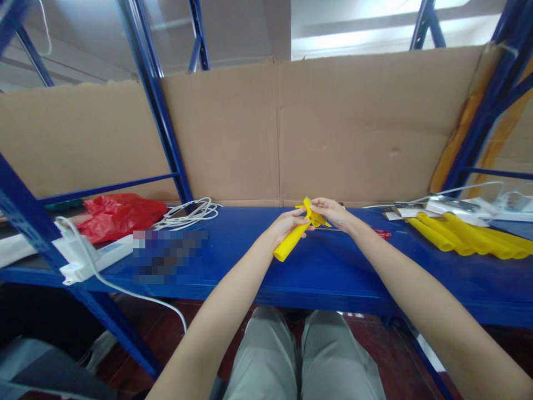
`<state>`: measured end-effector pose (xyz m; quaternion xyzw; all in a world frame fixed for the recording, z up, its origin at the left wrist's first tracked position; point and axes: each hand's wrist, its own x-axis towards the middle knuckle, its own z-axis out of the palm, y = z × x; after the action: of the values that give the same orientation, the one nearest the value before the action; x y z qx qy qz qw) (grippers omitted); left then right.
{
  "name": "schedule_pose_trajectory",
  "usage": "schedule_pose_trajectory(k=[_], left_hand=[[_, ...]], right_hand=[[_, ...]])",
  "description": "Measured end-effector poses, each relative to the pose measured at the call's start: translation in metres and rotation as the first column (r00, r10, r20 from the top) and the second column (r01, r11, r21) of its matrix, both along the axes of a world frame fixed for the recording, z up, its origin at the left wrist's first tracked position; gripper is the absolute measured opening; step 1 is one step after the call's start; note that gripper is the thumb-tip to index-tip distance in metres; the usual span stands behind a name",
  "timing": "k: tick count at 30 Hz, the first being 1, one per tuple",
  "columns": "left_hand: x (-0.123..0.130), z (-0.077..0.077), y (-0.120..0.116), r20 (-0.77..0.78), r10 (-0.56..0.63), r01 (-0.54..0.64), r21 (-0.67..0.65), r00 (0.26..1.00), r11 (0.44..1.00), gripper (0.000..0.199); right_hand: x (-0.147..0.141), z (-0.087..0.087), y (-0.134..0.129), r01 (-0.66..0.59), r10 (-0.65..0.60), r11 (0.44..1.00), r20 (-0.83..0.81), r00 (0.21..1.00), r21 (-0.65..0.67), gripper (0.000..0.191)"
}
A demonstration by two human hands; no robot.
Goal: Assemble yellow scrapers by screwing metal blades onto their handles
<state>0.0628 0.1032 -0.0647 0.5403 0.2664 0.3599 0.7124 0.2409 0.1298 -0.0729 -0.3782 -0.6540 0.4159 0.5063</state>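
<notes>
Above the blue shelf top, my left hand [288,226] is closed around a yellow tube [287,245], which slants down toward me with its open round end nearest. At the tube's far end is a yellow piece with several thin fins or flaps [317,218]. The fingers of my right hand [331,211] pinch this finned piece. Both hands are close together, and my fingers hide where the tube and the finned piece meet. On the shelf behind my right wrist lies a screwdriver with a red handle [382,234].
Several yellow tubes [462,236] lie side by side at the right. At the left are a red plastic bag [122,214], coiled white cable [194,214] and a white power strip [95,258]. A cardboard panel [353,128] stands behind the blue shelf top [233,261], between blue metal posts [160,111].
</notes>
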Motion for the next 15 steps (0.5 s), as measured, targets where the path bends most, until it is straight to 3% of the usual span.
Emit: schedule_pose_trajectory(k=[8, 12, 15], left_hand=[[0.0, 0.003, 0.001, 0.059, 0.077, -0.074, -0.046, 0.995, 0.996, 0.066], [-0.002, 0.006, 0.001, 0.057, 0.18, -0.176, -0.07, 0.982, 0.982, 0.068], [-0.004, 0.008, 0.0, 0.021, 0.267, -0.264, -0.078, 0.964, 0.961, 0.068]], right_hand=[[-0.009, -0.01, 0.008, 0.179, -0.215, 0.968, 0.219, 0.952, 0.173, 0.028], [-0.002, -0.013, 0.016, 0.301, -0.415, 0.887, 0.318, 0.853, 0.349, 0.034], [0.011, -0.004, 0.02, 0.331, -0.508, 0.819, 0.325, 0.798, 0.468, 0.034]])
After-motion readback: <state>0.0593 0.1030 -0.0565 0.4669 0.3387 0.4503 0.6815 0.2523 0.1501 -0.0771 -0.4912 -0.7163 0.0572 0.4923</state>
